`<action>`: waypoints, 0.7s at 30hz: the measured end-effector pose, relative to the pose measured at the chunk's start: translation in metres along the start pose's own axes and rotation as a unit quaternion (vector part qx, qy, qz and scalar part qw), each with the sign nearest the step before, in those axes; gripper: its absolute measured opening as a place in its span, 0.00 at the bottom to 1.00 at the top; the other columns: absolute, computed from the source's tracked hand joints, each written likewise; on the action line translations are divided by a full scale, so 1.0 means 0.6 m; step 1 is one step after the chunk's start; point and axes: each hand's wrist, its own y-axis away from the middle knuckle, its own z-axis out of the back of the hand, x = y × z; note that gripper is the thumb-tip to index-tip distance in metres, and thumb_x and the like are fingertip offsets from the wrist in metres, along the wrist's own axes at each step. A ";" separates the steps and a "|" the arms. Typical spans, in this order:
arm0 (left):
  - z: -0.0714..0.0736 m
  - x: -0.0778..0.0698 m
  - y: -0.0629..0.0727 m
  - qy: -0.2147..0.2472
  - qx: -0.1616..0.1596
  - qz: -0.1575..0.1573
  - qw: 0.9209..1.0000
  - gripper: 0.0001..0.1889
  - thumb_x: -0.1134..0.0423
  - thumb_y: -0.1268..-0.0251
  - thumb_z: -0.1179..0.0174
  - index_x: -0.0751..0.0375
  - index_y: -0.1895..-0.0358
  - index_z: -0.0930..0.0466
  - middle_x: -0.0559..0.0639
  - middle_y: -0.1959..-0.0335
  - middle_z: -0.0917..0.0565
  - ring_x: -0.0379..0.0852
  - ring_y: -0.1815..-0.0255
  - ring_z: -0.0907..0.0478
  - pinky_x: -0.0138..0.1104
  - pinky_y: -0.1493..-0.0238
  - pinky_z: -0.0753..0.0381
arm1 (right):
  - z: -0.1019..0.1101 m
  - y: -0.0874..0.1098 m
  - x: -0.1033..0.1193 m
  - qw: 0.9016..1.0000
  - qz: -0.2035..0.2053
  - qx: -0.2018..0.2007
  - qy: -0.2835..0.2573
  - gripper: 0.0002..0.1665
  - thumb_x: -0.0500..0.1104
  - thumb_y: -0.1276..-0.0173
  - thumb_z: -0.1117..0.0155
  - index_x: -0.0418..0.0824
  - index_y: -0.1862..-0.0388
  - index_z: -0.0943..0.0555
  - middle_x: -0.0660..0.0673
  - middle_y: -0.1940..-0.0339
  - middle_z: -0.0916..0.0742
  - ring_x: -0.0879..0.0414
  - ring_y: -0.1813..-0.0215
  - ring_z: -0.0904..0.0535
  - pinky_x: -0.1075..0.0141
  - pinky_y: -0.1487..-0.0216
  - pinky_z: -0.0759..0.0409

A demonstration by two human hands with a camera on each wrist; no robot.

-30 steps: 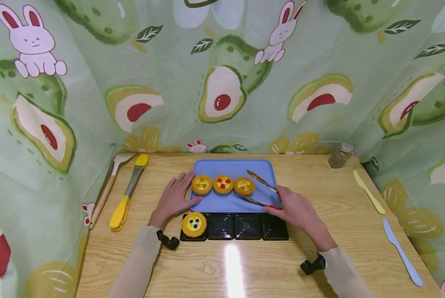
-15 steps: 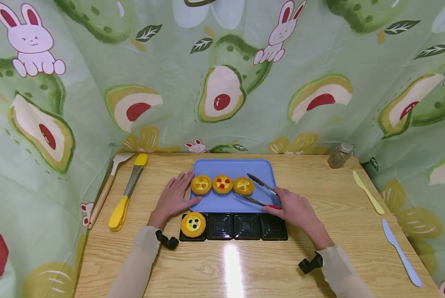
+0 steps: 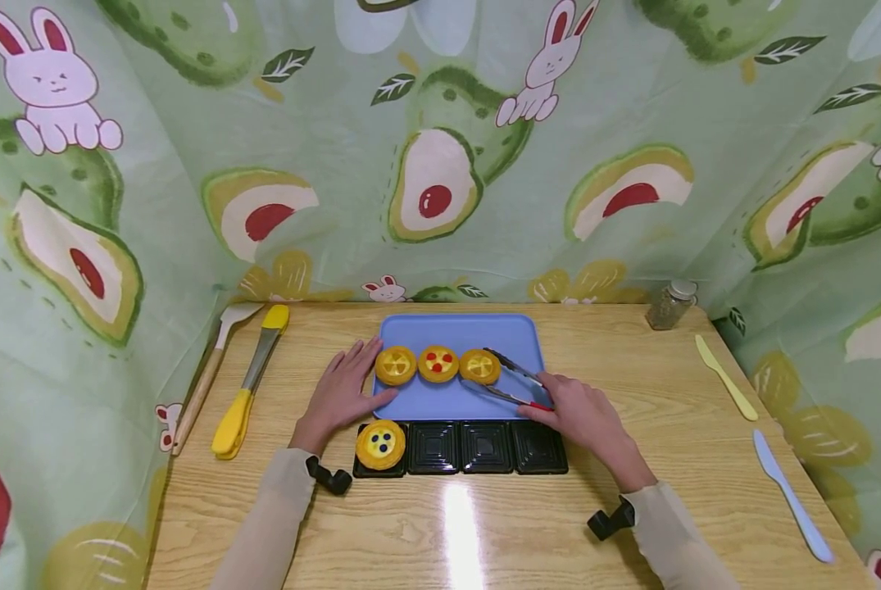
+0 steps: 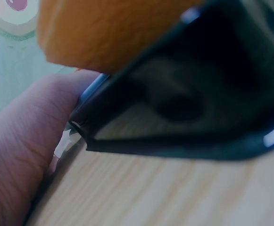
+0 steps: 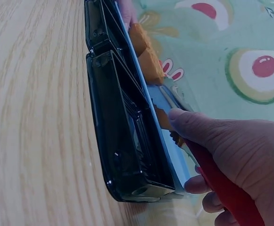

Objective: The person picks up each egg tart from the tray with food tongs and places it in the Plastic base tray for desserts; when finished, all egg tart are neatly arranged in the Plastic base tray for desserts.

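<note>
My right hand [image 3: 580,414] holds metal tongs [image 3: 499,395] with red handles, seen closer in the right wrist view. The spread tong tips lie on either side of the rightmost egg tart [image 3: 480,366]. That tart, a red-dotted tart [image 3: 438,364] and another plain-topped tart [image 3: 396,365] form a row on a blue tray [image 3: 455,328]. Fingers extended, my left hand [image 3: 340,393] rests at the tray's left edge. In front, a black four-sided-cell plastic tray [image 3: 434,447] carries a tart with dark blue dots [image 3: 380,444] in its leftmost compartment.
To the left lie yellow-handled tongs [image 3: 252,381] and a wooden-handled spatula [image 3: 207,377]. A glass jar [image 3: 671,306] stands at the back right. A yellow knife [image 3: 726,378] and a blue knife [image 3: 792,497] lie along the right side.
The upper tong arm has come down and left, so the tips narrow around the rightmost tart. My left hand stays at the tray edge. The head view has shifted slightly.
</note>
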 end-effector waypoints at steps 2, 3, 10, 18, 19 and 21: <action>0.000 0.000 0.000 0.000 0.001 0.001 1.000 0.57 0.20 0.38 0.48 0.46 0.13 0.56 0.45 0.14 0.48 0.51 0.13 0.54 0.55 0.16 0.55 | 0.000 0.001 0.000 1.000 0.003 -0.001 0.001 0.32 0.66 0.36 0.26 0.40 0.57 0.22 0.52 0.80 0.32 0.58 0.80 0.35 0.67 0.80 0.42; 0.001 0.000 0.000 0.001 0.002 0.000 1.000 0.57 0.20 0.38 0.48 0.46 0.13 0.56 0.45 0.14 0.48 0.51 0.13 0.54 0.55 0.16 0.55 | 0.000 0.001 0.000 1.000 0.004 -0.002 0.002 0.32 0.66 0.36 0.26 0.40 0.58 0.22 0.52 0.80 0.32 0.58 0.80 0.36 0.67 0.80 0.42; 0.000 -0.004 -0.001 -0.002 -0.002 -0.003 1.000 0.56 0.20 0.37 0.49 0.47 0.13 0.54 0.46 0.14 0.46 0.53 0.13 0.53 0.56 0.17 0.53 | 0.004 0.002 -0.003 1.000 0.010 -0.006 0.009 0.31 0.66 0.36 0.26 0.40 0.57 0.21 0.51 0.81 0.33 0.58 0.81 0.36 0.67 0.81 0.43; 0.001 -0.003 0.000 0.004 0.001 0.002 1.000 0.57 0.20 0.37 0.49 0.46 0.13 0.55 0.44 0.14 0.48 0.51 0.13 0.55 0.55 0.16 0.55 | 0.005 0.002 -0.004 1.000 0.019 -0.008 0.016 0.32 0.66 0.35 0.27 0.39 0.57 0.21 0.52 0.81 0.33 0.59 0.81 0.36 0.67 0.81 0.43; 0.002 -0.003 0.000 0.004 0.002 0.003 1.000 0.56 0.20 0.37 0.49 0.46 0.13 0.55 0.44 0.14 0.48 0.51 0.13 0.55 0.55 0.16 0.55 | 0.005 0.002 -0.004 1.000 0.020 -0.009 0.016 0.31 0.66 0.35 0.27 0.40 0.57 0.21 0.52 0.81 0.33 0.58 0.81 0.36 0.67 0.81 0.43; 0.002 -0.002 0.000 0.002 0.003 0.004 1.000 0.56 0.20 0.37 0.49 0.46 0.13 0.55 0.44 0.14 0.48 0.51 0.13 0.55 0.54 0.16 0.55 | 0.005 0.002 -0.004 1.000 0.022 -0.011 0.017 0.31 0.66 0.35 0.27 0.40 0.58 0.21 0.52 0.81 0.33 0.58 0.81 0.36 0.67 0.81 0.44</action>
